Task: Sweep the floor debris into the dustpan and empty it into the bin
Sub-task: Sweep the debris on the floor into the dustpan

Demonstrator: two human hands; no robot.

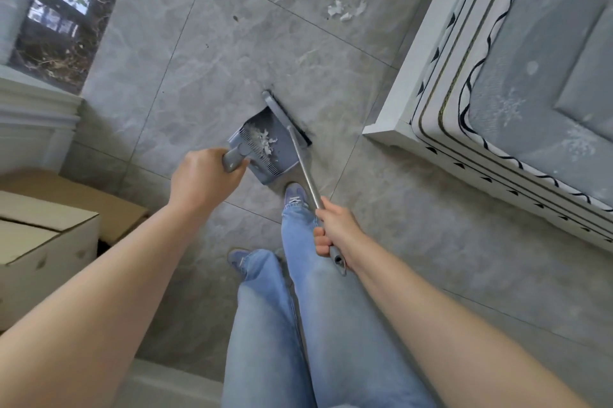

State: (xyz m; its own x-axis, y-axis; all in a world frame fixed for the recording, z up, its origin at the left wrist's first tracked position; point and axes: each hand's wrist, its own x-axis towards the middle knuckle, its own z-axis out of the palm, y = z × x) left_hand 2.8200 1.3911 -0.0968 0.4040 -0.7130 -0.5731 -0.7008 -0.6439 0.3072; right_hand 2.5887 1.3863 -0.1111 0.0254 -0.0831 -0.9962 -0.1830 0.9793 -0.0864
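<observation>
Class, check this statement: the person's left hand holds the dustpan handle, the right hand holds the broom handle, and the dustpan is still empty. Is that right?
Not quite. The head view shows the dustpan already holds white paper scraps; it is not empty. The rest stands: the left hand grips the dustpan handle, and the right hand grips the broom handle.
</observation>
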